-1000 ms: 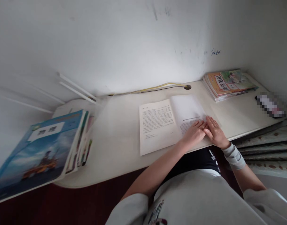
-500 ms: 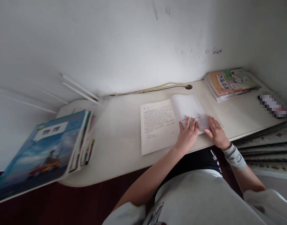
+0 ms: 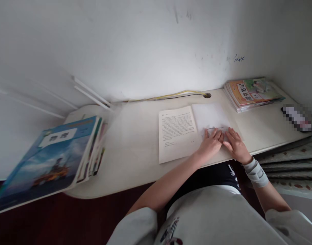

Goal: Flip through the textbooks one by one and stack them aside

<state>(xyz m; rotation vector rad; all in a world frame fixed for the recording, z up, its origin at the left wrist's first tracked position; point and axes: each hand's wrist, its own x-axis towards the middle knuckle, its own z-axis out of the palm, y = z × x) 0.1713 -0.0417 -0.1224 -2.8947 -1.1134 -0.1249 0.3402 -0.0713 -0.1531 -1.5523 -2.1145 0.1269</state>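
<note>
An open book (image 3: pixel 177 136) lies on the white desk (image 3: pixel 130 146), its left page printed with text. Over the right-hand side is a pale, see-through sheet (image 3: pixel 209 115), with some print showing near its lower part. My left hand (image 3: pixel 211 141) rests on the lower part of this side, fingers spread a little and holding nothing. Close on its right, my right hand (image 3: pixel 236 144) lies flat near the right edge, fingers stretched out. A grey brace wraps the right wrist.
Stacked books with a blue cover (image 3: pixel 56 156) stand at the left. Another stack (image 3: pixel 252 92) lies at the back right, near a phone (image 3: pixel 297 117). A yellow cable (image 3: pixel 176 93) runs along the wall to a desk hole.
My left hand has moved right across the page, closer to my right hand. The view has shifted slightly, and my right hand remains near the right edge.
</note>
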